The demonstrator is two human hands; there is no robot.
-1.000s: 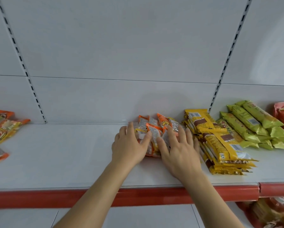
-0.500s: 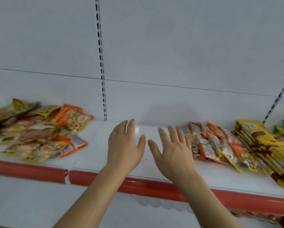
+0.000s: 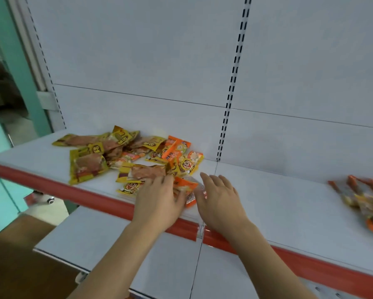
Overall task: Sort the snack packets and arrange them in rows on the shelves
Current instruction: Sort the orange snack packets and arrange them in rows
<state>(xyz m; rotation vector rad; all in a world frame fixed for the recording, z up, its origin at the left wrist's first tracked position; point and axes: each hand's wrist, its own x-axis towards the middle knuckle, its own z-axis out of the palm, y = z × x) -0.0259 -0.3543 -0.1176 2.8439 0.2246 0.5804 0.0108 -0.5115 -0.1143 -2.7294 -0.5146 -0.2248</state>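
1. We are reaching both hands to the unsorted pile of snack packets point(image 3: 125, 156), which is lying on the left bay of the white shelf point(image 3: 267, 201), near its red front rail point(image 3: 90, 198).
2. Our left hand point(image 3: 159, 203) is resting on an orange packet point(image 3: 184, 186) at the near edge of the pile; its fingers are spread and curling over the packet, though we cannot tell whether they are gripping it yet.
3. Our right hand point(image 3: 219, 198) is hovering just beside that packet, fingers apart and holding nothing.
4. We are judging these packets to be light, thin, soft and slick-filmed; pinching a sealed end or a flat side should be holding best.
5. We are noting that a sorted orange row point(image 3: 365, 203) is sitting well apart at the right, blurred and cut off by the frame edge. The left hand is hiding part of the orange packet, and the printed labels are too blurred to read.
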